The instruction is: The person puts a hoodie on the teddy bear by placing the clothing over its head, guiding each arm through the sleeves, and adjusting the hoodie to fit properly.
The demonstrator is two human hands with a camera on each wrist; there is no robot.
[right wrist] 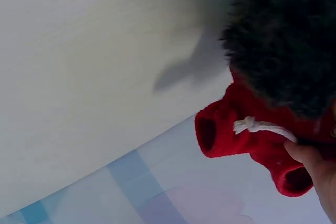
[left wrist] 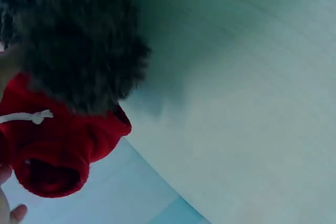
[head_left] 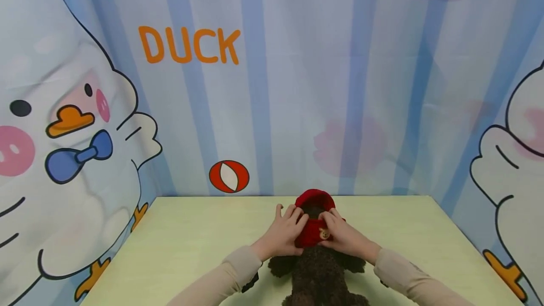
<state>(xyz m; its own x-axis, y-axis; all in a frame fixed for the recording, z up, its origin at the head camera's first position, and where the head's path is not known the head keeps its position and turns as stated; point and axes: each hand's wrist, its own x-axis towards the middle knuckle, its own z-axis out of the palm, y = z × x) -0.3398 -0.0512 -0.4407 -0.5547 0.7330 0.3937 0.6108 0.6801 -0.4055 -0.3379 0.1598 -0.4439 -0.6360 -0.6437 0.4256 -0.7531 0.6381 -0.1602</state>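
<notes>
A dark brown plush toy (head_left: 318, 273) with curly fur lies on the table, its limbs toward the near side. At its far end is a small red doll's garment (head_left: 308, 235), with a round tan badge on the front. My left hand (head_left: 281, 231) grips the garment's left side, thumb low and fingers over the upper edge. On the opposite side my right hand (head_left: 346, 236) holds it, fingers at the opening. In the right wrist view, the thumb presses by a white knotted cord (right wrist: 265, 126). Open tubular ends of the garment (left wrist: 63, 145) show in the left wrist view. Fur hides part of it.
The pale yellow table (head_left: 204, 235) ends at a blue striped curtain (head_left: 297, 84) just beyond the garment. Printed ducks flank both sides of the curtain. A dark strap (head_left: 250, 283) shows beneath the left wrist.
</notes>
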